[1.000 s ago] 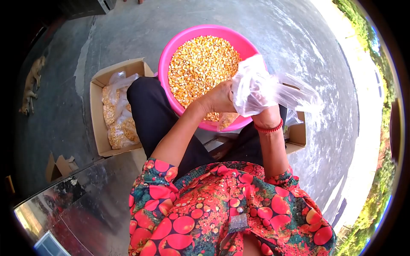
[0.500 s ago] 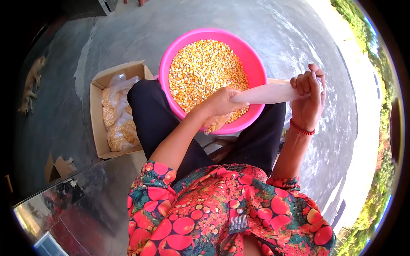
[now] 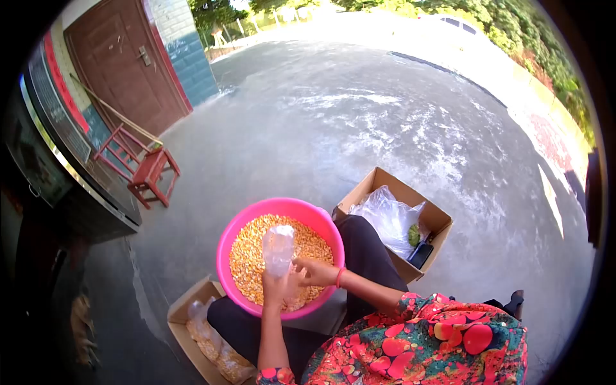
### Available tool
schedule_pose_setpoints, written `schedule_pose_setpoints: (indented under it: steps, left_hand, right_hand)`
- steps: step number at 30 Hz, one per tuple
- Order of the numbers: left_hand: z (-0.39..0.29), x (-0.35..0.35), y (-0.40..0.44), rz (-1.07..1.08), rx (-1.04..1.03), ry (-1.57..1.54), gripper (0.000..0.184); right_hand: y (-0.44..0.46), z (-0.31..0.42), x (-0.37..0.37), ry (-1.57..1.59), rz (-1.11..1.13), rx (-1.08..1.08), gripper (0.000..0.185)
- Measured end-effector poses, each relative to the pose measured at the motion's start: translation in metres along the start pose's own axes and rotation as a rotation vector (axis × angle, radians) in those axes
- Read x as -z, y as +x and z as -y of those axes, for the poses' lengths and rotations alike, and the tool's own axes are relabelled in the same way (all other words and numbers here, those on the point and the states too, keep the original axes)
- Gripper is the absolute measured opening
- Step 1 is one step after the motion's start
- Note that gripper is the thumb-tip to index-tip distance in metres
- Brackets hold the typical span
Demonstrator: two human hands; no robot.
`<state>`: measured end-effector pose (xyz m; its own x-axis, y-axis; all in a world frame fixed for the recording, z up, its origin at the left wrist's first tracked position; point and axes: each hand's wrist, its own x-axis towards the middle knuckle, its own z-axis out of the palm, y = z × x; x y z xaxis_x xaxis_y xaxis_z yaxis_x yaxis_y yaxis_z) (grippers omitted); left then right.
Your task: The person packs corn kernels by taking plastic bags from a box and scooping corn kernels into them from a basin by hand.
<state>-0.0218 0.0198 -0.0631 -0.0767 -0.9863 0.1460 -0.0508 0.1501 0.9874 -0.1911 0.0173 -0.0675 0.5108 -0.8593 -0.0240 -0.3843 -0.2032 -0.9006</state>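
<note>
A clear plastic bag [image 3: 278, 249] stands up out of my left hand [image 3: 276, 286], whose fingers are closed around its gathered part. My right hand [image 3: 312, 272], with a red bracelet at the wrist, meets the left one from the right. Its fingers are bent at the gathered plastic, partly hidden against the left hand. Both hands are over a pink basin [image 3: 226, 273] of loose corn kernels [image 3: 253, 240], which rests between my knees. The lower part of the bag is mostly hidden by the hands.
At my left knee is a cardboard box [image 3: 183, 321] with filled bags of corn [image 3: 221, 353]. Another cardboard box [image 3: 439, 221] at the right holds clear plastic bags [image 3: 388, 215] and a dark object [image 3: 420, 255]. A red chair [image 3: 151, 170] stands farther left; an animal [image 3: 82, 324] lies on the floor.
My view has swung up and turned to the right. My right hand has come from the bag's stretched end to beside my left hand, and the bag's free end now points upward.
</note>
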Motion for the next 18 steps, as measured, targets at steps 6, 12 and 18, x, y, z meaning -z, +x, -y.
schedule_pose_setpoints:
  steps: [6,12,18]
  left_hand:
    - [0.02,0.0,-0.015,-0.037,-0.347,0.429,0.024]
    - [0.02,0.029,-0.027,0.147,0.069,0.015,0.046]
    - [-0.026,-0.017,-0.046,0.294,-0.031,0.217,0.051]
  right_hand:
    - [0.005,0.005,-0.063,-0.028,-0.108,0.154,0.051]
    - [0.002,-0.01,-0.06,-0.109,-0.264,0.152,0.032]
    - [-0.013,-0.007,-0.025,-0.164,-0.387,0.01,0.037]
